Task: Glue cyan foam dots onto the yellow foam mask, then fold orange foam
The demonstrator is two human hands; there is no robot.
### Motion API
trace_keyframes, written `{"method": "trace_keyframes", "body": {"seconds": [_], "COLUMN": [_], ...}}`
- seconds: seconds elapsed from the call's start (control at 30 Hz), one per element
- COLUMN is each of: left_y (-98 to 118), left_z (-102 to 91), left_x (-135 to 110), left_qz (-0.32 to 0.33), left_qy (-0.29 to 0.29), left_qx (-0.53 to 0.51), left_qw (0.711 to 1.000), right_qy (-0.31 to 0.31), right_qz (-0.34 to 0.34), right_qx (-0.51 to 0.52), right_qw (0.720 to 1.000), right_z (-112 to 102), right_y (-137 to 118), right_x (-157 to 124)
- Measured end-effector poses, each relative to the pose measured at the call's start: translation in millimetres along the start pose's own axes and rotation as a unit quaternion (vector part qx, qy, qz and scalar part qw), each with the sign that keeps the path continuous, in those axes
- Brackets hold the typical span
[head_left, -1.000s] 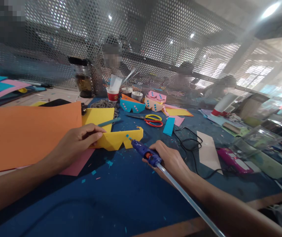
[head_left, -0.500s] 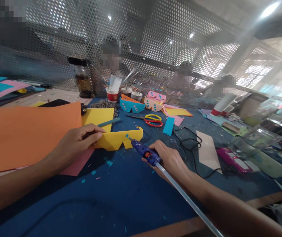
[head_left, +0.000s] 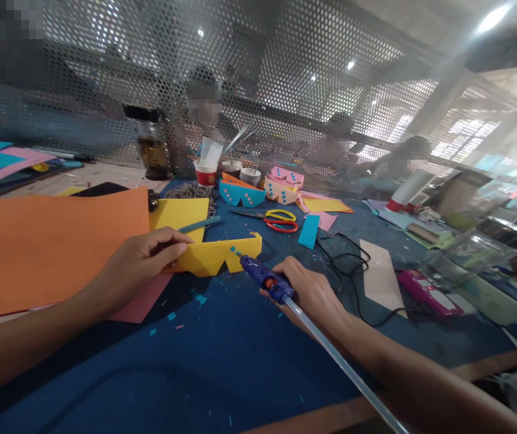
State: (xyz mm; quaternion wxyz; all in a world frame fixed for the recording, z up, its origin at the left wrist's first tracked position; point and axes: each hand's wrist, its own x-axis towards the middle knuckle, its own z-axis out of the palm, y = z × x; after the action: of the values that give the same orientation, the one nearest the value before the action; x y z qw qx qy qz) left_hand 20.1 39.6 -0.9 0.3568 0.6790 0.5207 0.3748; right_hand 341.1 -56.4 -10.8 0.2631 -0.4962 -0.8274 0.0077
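Head view: your left hand (head_left: 152, 259) pinches the left end of the yellow paper glasses (head_left: 206, 254), which stretch left to right over the worktop (head_left: 204, 361). Your right hand (head_left: 313, 292), wrapped around the glue gun (head_left: 258, 274), is nearer their right end, by a tiny blue square (head_left: 233, 249).

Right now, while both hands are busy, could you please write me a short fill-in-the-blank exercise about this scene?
1. The paper cutout in the left hand is mostly ____ in colour.
2. The glue gun is in the person's ____ hand.
3. The scissors have one yellow handle and one ____ handle.
4. The glass jar has a lid coloured ____.

Missing words: yellow; right; red; black.
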Motion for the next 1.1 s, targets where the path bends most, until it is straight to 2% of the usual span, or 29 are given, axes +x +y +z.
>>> {"method": "trace_keyframes", "body": {"seconds": [0.23, 0.5, 0.9, 1.1], "left_y": [-0.3, -1.8, -6.0, -1.1], "left_z": [-0.2, -0.1, -2.6, -0.9], "left_x": [-0.1, 0.9, 2.1, 0.0], "left_qz": [0.007, 0.006, 0.018, 0.006], "left_qy": [0.012, 0.008, 0.004, 0.0], "left_qx": [0.022, 0.003, 0.053, 0.012], "left_qw": [1.0, 1.0, 0.998, 1.0], "right_qy": [-0.004, 0.0, 0.01, 0.001], "right_qz": [0.001, 0.003, 0.0, -0.002], "right_qx": [-0.003, -0.009, 0.003, 0.005], "right_qw": [1.0, 1.0, 1.0, 1.0], "right_z": [0.4, 1.9, 0.1, -1.9], "right_y": [0.6, 1.4, 0.2, -0.6], "right_x": [0.0, 0.3, 0.3, 1.0]}}
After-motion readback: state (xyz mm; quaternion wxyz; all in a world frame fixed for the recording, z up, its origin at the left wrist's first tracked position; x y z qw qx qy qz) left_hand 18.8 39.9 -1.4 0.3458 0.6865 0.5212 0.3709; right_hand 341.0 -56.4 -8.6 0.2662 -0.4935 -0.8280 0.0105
